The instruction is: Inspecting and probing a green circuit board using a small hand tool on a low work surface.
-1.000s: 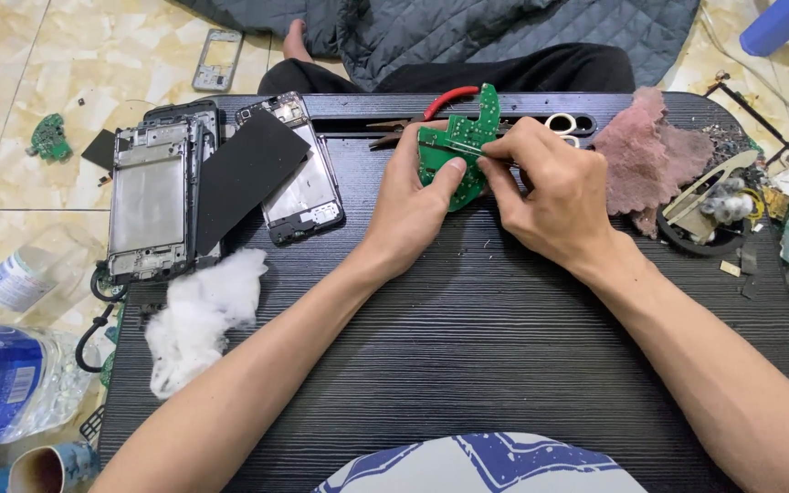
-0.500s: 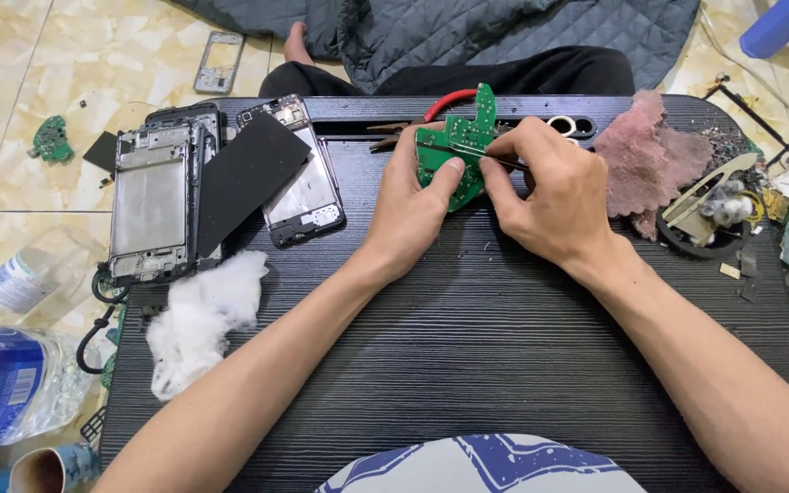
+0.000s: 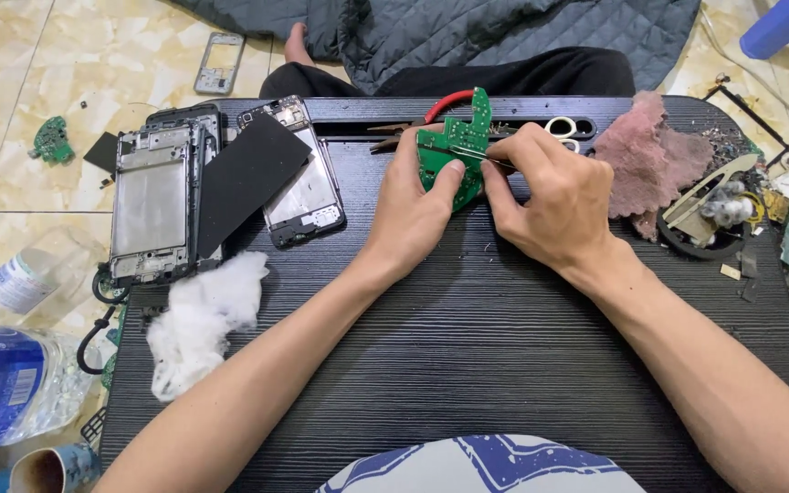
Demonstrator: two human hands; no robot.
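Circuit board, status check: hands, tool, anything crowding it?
Left hand grips green board, tilted up off the black table. Right hand pinches tweezers against it. Pink rag right, clear.

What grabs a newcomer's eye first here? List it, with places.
At the far middle of the black table, the left hand holds a green circuit board while the right hand works a thin metal tool on it. Left lie gutted phone frames and white cotton; right, a pink rag.
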